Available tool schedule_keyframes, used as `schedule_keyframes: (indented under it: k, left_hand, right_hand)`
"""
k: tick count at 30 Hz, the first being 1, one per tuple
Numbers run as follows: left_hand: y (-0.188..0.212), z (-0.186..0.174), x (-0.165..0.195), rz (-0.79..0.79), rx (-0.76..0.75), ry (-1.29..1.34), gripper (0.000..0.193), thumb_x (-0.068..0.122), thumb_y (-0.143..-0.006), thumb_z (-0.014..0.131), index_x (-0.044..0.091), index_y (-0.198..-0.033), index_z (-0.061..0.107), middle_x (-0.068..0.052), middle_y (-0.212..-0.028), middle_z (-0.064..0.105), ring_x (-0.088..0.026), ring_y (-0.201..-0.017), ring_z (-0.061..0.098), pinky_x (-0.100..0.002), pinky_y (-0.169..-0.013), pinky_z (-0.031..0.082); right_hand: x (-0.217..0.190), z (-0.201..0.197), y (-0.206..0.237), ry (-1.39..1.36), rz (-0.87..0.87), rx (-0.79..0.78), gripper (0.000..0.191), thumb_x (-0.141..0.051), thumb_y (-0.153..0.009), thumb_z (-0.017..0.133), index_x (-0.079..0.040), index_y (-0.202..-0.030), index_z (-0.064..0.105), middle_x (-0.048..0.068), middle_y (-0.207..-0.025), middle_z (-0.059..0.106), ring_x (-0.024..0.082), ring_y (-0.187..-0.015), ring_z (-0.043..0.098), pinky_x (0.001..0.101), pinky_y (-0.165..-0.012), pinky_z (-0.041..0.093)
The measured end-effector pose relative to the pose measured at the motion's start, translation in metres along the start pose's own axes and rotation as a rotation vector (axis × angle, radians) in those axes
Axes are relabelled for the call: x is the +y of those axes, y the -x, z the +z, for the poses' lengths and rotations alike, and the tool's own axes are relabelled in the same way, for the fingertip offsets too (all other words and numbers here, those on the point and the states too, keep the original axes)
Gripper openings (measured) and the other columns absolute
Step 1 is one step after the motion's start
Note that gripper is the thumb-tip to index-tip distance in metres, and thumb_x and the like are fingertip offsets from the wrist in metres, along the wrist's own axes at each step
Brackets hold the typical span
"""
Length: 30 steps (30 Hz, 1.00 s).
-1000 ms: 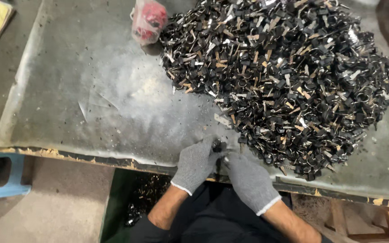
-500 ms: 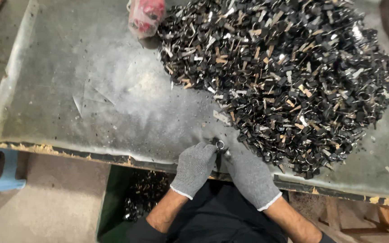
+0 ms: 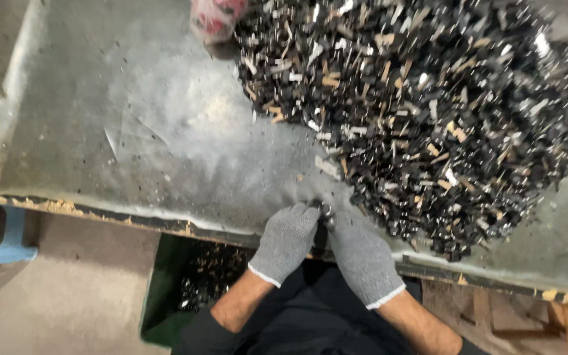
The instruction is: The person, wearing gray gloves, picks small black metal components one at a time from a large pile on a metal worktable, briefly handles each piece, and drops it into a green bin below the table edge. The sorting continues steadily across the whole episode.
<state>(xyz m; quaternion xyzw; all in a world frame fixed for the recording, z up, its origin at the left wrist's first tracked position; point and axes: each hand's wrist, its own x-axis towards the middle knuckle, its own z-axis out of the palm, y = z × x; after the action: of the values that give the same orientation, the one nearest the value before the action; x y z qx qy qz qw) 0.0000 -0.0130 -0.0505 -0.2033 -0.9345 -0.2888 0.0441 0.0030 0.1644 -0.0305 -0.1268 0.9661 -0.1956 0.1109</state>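
Two grey knitted gloves with white cuffs, fingertips meeting at the near edge of the table. Left hand (image 3: 287, 240) and right hand (image 3: 361, 256) pressed together around a small dark metal ring-shaped part (image 3: 327, 210), pinched between both sets of fingertips; exact grip of each finger too blurred to tell. Bare forearms below the cuffs, dark clothing beneath. Under the table's edge, just left of the left forearm, a green bin (image 3: 159, 296) with a scatter of similar dark pieces inside. Further left, at floor level, a blue plastic stool (image 3: 8, 246), partly cut off by the frame. Worn grey table top (image 3: 100, 85) with a chipped, pale front edge, dusted with light powder and small flecks across its middle. Just beyond the hands and to their right, a big heap of small black, silver and tan metal pieces (image 3: 428, 112), covering most of the right half of the surface, near edge almost touching the gloves. At the far edge, touching the heap's left side, a red and white wrapped bundle (image 3: 213, 18), blurred
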Motion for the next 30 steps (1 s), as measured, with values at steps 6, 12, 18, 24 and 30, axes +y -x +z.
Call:
schedule_keyframes:
  k: [6, 12, 18, 24, 30]
  left_hand:
    - [0.001, 0.002, 0.0, 0.028, -0.018, -0.018, 0.015, 0.006, -0.086, 0.064, 0.005, -0.1, 0.064, -0.014, -0.092, 0.064, -0.034, -0.084, 0.067, -0.045, -0.073, 0.054]
    - [-0.005, -0.006, 0.005, 0.037, 0.077, 0.034, 0.018, 0.008, -0.084, 0.065, 0.006, -0.102, 0.065, -0.011, -0.086, 0.062, -0.031, -0.077, 0.066, -0.043, -0.067, 0.054]
    - [-0.003, -0.002, 0.006, 0.029, 0.032, -0.042, 0.014, 0.01, -0.087, 0.067, 0.007, -0.1, 0.064, -0.011, -0.083, 0.061, -0.031, -0.077, 0.065, -0.043, -0.068, 0.053]
    - [0.0, 0.0, 0.012, -0.021, 0.033, -0.046, 0.021, 0.008, -0.088, 0.066, 0.004, -0.108, 0.065, -0.013, -0.092, 0.064, -0.032, -0.088, 0.066, -0.044, -0.077, 0.054]
    - [0.003, 0.001, 0.01, -0.058, 0.198, 0.092, 0.037, 0.006, -0.084, 0.065, 0.0, -0.12, 0.064, -0.015, -0.106, 0.069, -0.035, -0.098, 0.067, -0.046, -0.085, 0.053]
  right_hand:
    - [-0.007, -0.013, -0.007, 0.071, 0.051, -0.115, 0.036, -0.014, -0.096, 0.056, 0.002, -0.128, 0.054, 0.02, -0.093, 0.07, 0.035, -0.078, 0.074, 0.0433, -0.063, 0.061]
    - [-0.01, -0.037, -0.018, -0.16, 0.094, -0.145, 0.061, -0.016, -0.092, 0.06, 0.009, -0.145, 0.04, 0.025, -0.094, 0.071, 0.043, -0.083, 0.072, 0.0539, -0.068, 0.057]
    - [-0.003, -0.017, -0.01, -0.165, 0.107, -0.256, 0.028, -0.021, -0.097, 0.058, -0.001, -0.115, 0.059, 0.022, -0.104, 0.068, 0.042, -0.099, 0.068, 0.0522, -0.083, 0.055]
    - [0.012, -0.018, -0.015, -0.159, 0.039, -0.216, 0.027, -0.021, -0.092, 0.064, 0.0, -0.109, 0.061, 0.023, -0.108, 0.065, 0.043, -0.1, 0.065, 0.0512, -0.086, 0.053]
    - [0.001, -0.007, 0.002, 0.32, -0.076, -0.172, 0.02, -0.014, -0.097, 0.059, -0.007, -0.115, 0.062, 0.015, -0.1, 0.068, 0.029, -0.079, 0.073, 0.0417, -0.062, 0.06]
